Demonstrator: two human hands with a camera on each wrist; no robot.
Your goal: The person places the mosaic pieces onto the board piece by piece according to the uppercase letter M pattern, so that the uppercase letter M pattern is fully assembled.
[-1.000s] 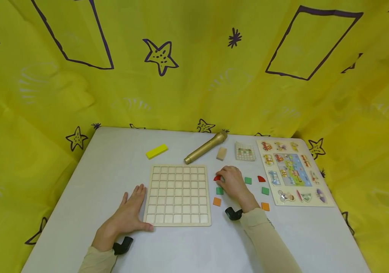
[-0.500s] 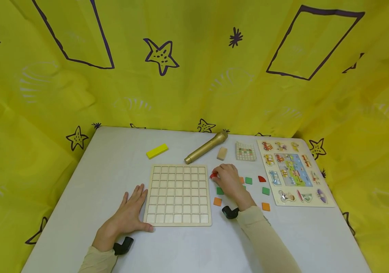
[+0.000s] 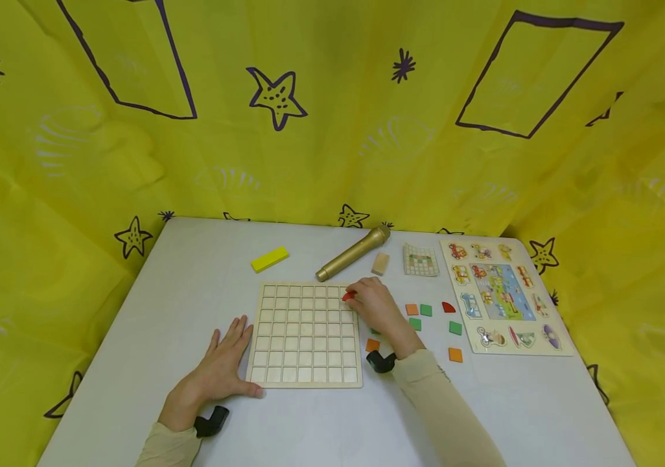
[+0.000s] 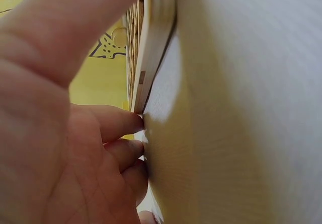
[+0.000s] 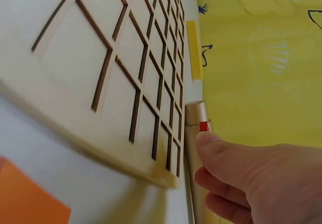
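Note:
A wooden grid board (image 3: pixel 306 334) with rows of square recesses lies flat on the table. My left hand (image 3: pixel 218 370) rests spread at its left side, thumb by the near left corner; in the left wrist view the fingers (image 4: pixel 118 123) reach along the board's edge (image 4: pixel 156 48). My right hand (image 3: pixel 374 305) pinches a red quarter-circle tile (image 3: pixel 348 296) over the board's far right corner. In the right wrist view only a small end of the red tile (image 5: pixel 203 126) shows past the thumb. Just right of the board lies an orange square tile (image 3: pixel 372 345).
Further right are green tiles (image 3: pixel 426 311), orange tiles (image 3: pixel 455 355) and another red quarter-circle tile (image 3: pixel 448 307). Behind the board lie a yellow block (image 3: pixel 269 259), a gold microphone (image 3: pixel 352 253), a wooden block (image 3: pixel 380 263) and a pattern card (image 3: pixel 420 260). A picture puzzle (image 3: pixel 504 298) lies at the right.
My right hand has carried the red quarter-circle tile leftward from the loose tiles to above the board's far right corner. The left hand stays in place.

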